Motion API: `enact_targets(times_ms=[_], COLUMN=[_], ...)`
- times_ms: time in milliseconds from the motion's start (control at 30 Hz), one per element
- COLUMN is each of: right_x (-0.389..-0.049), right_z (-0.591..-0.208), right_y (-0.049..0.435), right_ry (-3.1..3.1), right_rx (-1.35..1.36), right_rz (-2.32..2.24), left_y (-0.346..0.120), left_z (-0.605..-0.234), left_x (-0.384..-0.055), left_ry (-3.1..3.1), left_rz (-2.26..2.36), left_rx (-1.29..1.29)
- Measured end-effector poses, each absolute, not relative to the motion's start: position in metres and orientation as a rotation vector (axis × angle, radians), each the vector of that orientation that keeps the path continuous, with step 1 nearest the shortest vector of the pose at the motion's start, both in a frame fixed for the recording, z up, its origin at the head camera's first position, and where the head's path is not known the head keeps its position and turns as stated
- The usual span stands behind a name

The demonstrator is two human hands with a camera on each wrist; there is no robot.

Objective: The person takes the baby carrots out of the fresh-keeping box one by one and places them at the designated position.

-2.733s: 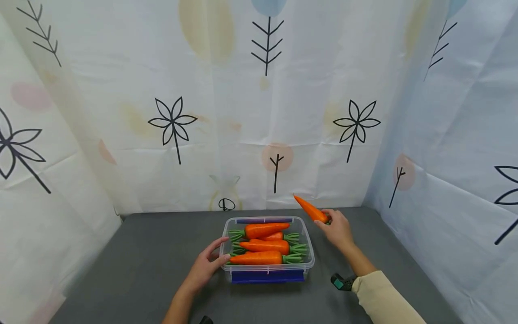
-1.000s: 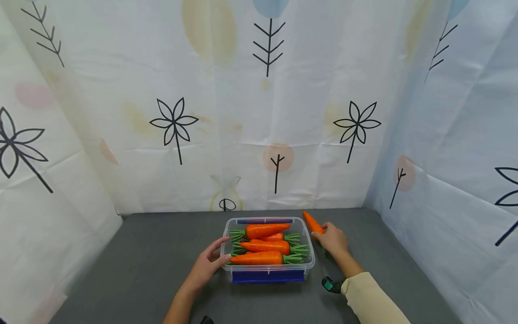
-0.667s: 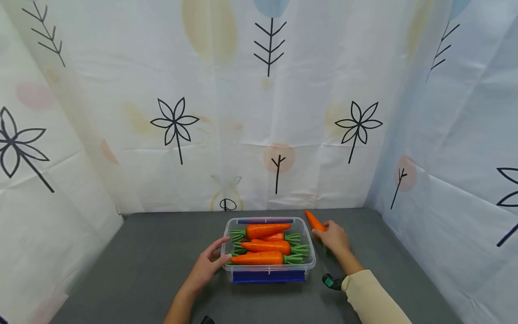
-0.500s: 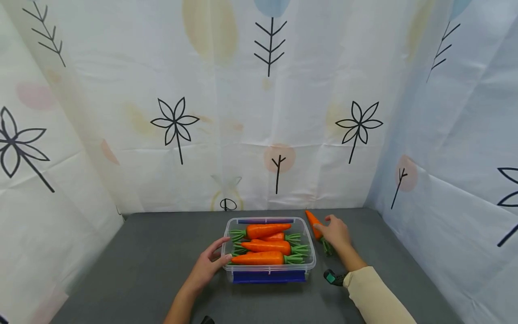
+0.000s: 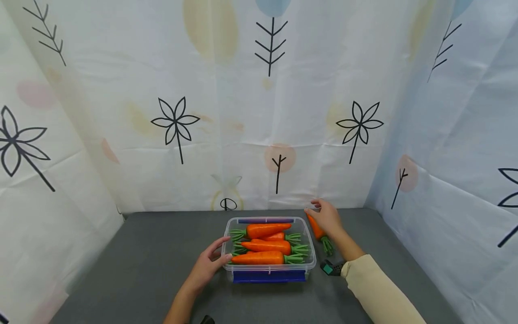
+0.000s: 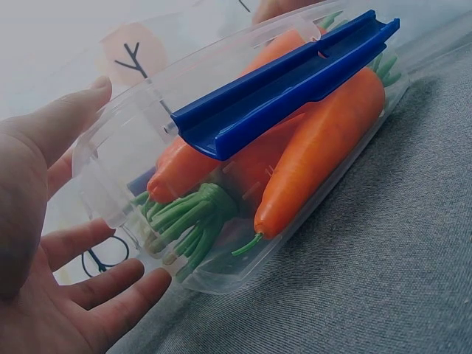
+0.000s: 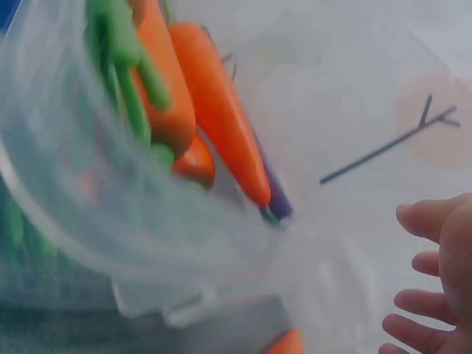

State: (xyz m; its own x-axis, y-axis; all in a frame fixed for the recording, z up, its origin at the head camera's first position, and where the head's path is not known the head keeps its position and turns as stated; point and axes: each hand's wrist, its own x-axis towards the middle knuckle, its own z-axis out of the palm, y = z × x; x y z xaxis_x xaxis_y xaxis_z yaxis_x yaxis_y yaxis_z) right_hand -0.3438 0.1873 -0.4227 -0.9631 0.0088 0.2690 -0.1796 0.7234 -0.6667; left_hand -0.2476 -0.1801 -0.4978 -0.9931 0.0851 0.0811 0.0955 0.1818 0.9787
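A clear plastic box [image 5: 270, 267] with blue clips holds several orange carrots [image 5: 259, 258] with green tops. My left hand [image 5: 204, 267] rests against the box's left side; in the left wrist view its fingers [image 6: 122, 302] are spread and fairly straight beside the clear wall, thumb near the rim. On the table right of the box lies a single carrot [image 5: 315, 228], green top towards me. Over its far tip is my right hand [image 5: 328, 219], fingers loosely extended and holding nothing. In the right wrist view the hand [image 7: 442, 280] appears apart from the box.
The grey table [image 5: 162, 270] meets a patterned white curtain [image 5: 307, 90] at its back edge. Curtain also hangs on both sides. A dark wrist device [image 5: 332, 268] sits at my right wrist.
My right hand brought the single carrot down onto the table right of the box and let go. It has since moved away towards the back. My left hand stayed put.
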Motion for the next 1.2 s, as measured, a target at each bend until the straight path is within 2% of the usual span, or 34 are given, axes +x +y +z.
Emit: enact_targets(times_ms=[567,900,1200], right_x=[-0.347,-0.347,-0.349], right_z=[-0.384,-0.387,-0.394], right_y=[0.142,0.131,0.123], right_ry=[-2.878,-3.060,-3.147], right_rx=[0.675,0.962,1.024], right_rz=[1.080,1.073,1.072], left_y=[-0.181,-0.181,-0.180], left_z=[-0.499,-0.499,-0.500], left_x=[-0.247,-0.246,-0.248], left_ry=[-2.433,-2.426,-2.429], left_rz=[-1.981,-1.961,-1.969], left_rx=[-0.182,-0.214,-0.193])
